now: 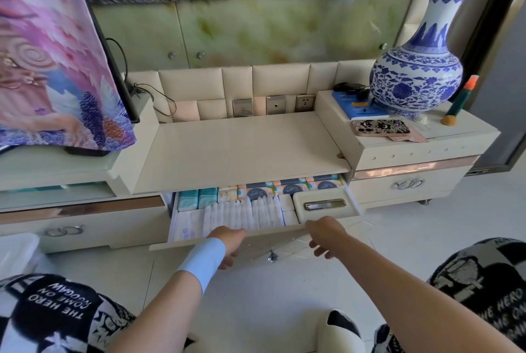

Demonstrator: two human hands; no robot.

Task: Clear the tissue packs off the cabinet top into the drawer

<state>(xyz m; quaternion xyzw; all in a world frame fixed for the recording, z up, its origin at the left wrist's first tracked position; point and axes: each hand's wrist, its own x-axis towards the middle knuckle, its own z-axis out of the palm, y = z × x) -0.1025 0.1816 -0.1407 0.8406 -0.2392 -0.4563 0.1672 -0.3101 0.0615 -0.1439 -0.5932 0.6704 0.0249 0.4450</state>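
A blue-and-white vase (417,68) stands beside a phone (381,127) and blue book (355,109).

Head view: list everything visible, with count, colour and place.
cabinet top: 1, cream, centre
drawer: 1, cream, open below the cabinet top
tissue packs: many, white, teal, orange-and-blue, in the drawer
tissue box: 1, cream, right end of the drawer
vase: 1, blue-and-white, right cabinet
book: 1, blue, beside the vase
phone: 1, black-and-cream case, in front of the vase
tube: 1, green with orange tip, right of the vase
sockets: 3, metallic, back wall
cloth: 1, pink-purple, left
wristband: 1, light blue, left wrist
left hand: against the drawer front
right hand: grips the drawer's front edge
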